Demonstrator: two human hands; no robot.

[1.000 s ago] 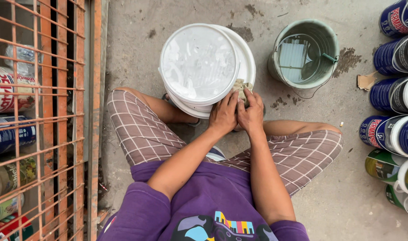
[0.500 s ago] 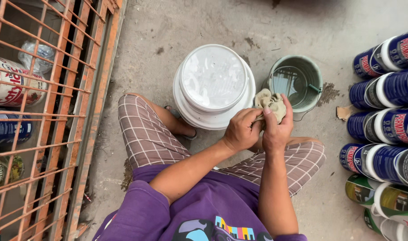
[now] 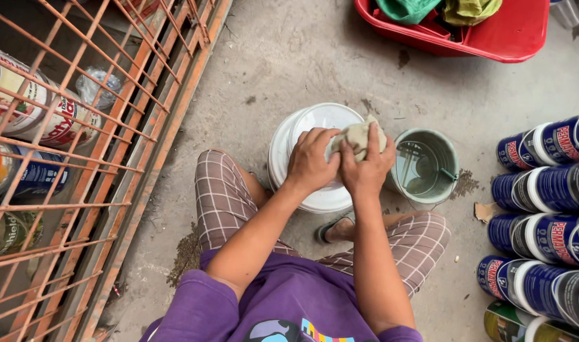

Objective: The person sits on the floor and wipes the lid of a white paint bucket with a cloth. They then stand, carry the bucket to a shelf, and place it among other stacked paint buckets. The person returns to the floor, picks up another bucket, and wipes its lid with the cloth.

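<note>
While both hands, the left hand (image 3: 311, 158) and the right hand (image 3: 365, 168), close their fingers around 1 crumpled grey cloth (image 3: 358, 136) above the white bucket (image 3: 302, 142), a green pail (image 3: 425, 168) of water stands just beside it on the concrete floor (image 3: 289, 57), near an orange metal rack (image 3: 80, 158) and stacked blue cans (image 3: 543, 190).

A purple short-sleeved shirt (image 3: 283, 297) is worn, with a multicoloured print seen at its lower front edge. The sleeves end above the elbows, so both forearms are left bare. Checked trousers (image 3: 219, 196) in brown with thin white lines are worn, and a dark sandal (image 3: 330, 229) is seen on one foot.
</note>
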